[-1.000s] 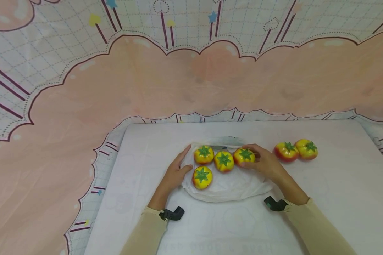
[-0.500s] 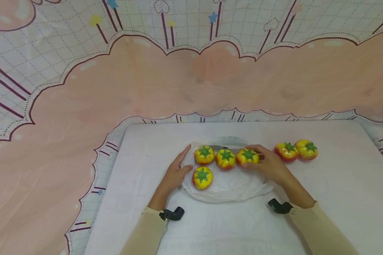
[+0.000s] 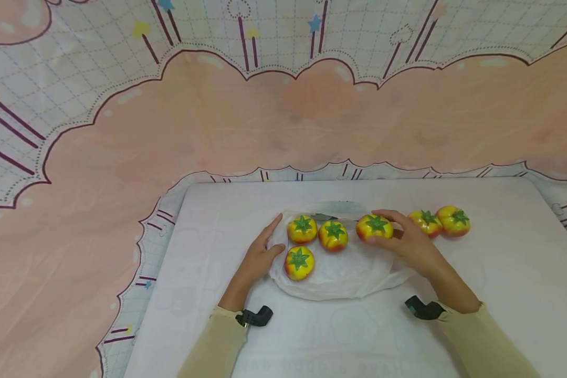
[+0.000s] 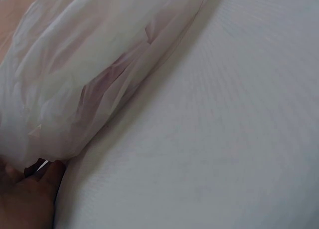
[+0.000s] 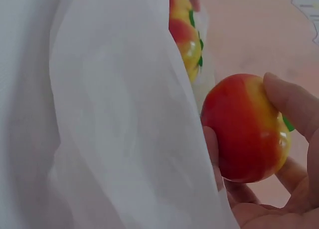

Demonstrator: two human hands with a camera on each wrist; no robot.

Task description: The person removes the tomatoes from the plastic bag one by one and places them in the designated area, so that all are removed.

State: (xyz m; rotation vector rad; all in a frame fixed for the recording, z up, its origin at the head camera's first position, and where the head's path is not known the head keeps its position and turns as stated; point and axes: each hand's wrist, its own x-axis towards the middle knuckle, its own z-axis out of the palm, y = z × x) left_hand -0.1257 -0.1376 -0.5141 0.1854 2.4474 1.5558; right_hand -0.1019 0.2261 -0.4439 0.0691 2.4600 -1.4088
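My right hand (image 3: 413,244) grips a glossy red-and-yellow tomato (image 3: 374,226) with a star-shaped green top, between thumb and fingers. In the right wrist view, this tomato (image 5: 244,129) is beside the wall of a white plastic bag (image 5: 114,114). Several similar tomatoes (image 3: 333,235) sit within the outline of the bag (image 3: 331,286), two in the back row and one in front at left. My left hand (image 3: 257,258) holds the bag's left edge, thumb over it. In the left wrist view, my left fingertips (image 4: 55,174) are partly hidden by the bag.
Two more tomatoes (image 3: 453,221) lie touching each other on the white tabletop (image 3: 510,294), to the right of the bag. My right hand partly covers the nearer one. A patterned pink cloth (image 3: 245,121) is behind and beside the table.
My right hand has moved right with its tomato, away from the other tomatoes on the bag and closer to the loose pair. The left hand stays in place.
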